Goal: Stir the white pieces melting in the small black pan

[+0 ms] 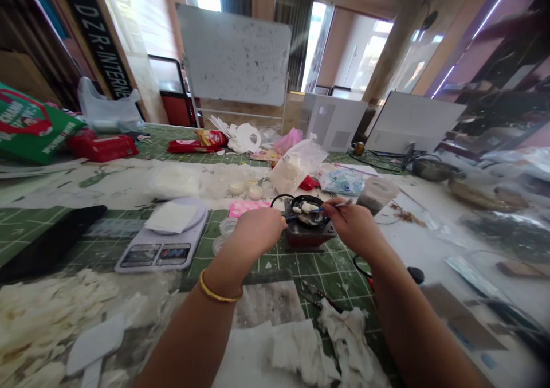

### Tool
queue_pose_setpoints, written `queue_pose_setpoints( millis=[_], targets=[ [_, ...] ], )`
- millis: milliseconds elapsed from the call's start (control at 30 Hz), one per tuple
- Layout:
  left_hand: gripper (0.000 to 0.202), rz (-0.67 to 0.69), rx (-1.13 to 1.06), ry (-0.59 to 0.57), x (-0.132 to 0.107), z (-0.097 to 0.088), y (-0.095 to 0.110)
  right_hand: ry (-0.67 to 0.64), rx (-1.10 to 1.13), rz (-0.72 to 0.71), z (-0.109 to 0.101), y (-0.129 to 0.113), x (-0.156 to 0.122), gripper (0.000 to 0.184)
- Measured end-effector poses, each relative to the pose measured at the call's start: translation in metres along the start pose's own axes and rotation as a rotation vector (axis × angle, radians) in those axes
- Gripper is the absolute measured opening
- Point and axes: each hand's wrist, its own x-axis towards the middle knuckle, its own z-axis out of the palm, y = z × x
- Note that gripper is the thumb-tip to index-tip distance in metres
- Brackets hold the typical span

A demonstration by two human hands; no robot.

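Note:
A small black pan (294, 204) sits on a compact red-and-dark burner (304, 240) in the middle of the table. White lumps (307, 207) and some liquid lie inside it. My left hand (262, 226) is closed around the pan's handle, a gold bangle on its wrist. Pinched in my right hand (354, 223) is a thin stick (317, 210), bluish toward its lower end, which reaches into the pan among the lumps. Its exact kind is too small to make out. A pink mold (247, 207) and clear cups (227, 226) stand just left of the pan.
A kitchen scale (165, 236) bearing white paper stands left. White flakes (47, 313) and a white spatula (98, 342) are front left. Pliers (315, 293) and crumpled tissue (344, 330) lie in front of the burner. A plastic bag (296, 161) and a pitcher (377, 193) are behind.

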Motion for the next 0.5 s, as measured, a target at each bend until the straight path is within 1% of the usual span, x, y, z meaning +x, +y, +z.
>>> queue_pose_setpoints(
  millis=[100,233,400,500],
  targets=[
    [0.033,0.008,0.0,-0.003,0.0005,0.0004,-0.0002,0.0,-0.03,0.017,-0.0009,0.002,-0.0005,0.033],
    [0.034,0.006,0.003,-0.011,0.0008,0.0007,-0.0001,-0.016,0.103,-0.02,0.0015,0.0012,-0.001,0.031],
    [0.035,-0.008,0.002,-0.008,-0.0001,-0.001,0.0011,0.017,-0.016,0.002,0.0024,0.0007,0.0006,0.03],
    [0.033,0.001,0.004,-0.012,0.0,-0.0017,0.0014,0.004,0.054,-0.003,0.0015,-0.0007,-0.0011,0.031]
  ],
)
